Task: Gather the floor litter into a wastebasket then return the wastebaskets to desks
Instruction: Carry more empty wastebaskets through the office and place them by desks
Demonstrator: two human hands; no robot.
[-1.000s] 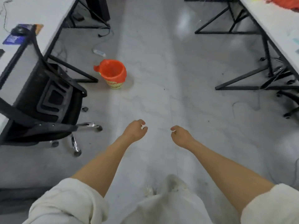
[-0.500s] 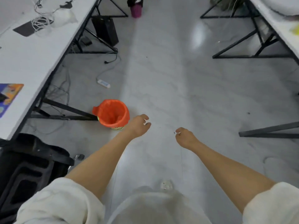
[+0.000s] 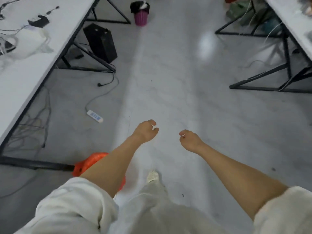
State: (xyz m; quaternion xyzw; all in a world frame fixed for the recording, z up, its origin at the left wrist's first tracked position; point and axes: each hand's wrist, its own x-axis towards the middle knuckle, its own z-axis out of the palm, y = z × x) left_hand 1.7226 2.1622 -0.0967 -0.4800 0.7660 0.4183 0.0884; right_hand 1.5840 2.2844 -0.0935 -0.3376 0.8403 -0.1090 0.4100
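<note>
Walking the aisle, both hands ahead of me; left hand (image 3: 146, 131) loosely curled, holding nothing; right hand (image 3: 190, 140) loosely curled too, a tiny dark speck at its fingertips, too small to tell whether pinched; orange-lined wastebasket (image 3: 87, 163) on the floor (image 3: 185, 85) by my left leg, half hidden under my forearm, near the left bench (image 3: 25, 68) frame; purple wastebasket (image 3: 141, 15) far ahead, heaped full; risk, as I judge it: my left leg clipping the orange one and spilling it; power strip (image 3: 94, 116) and cables could snag a foot.
</note>
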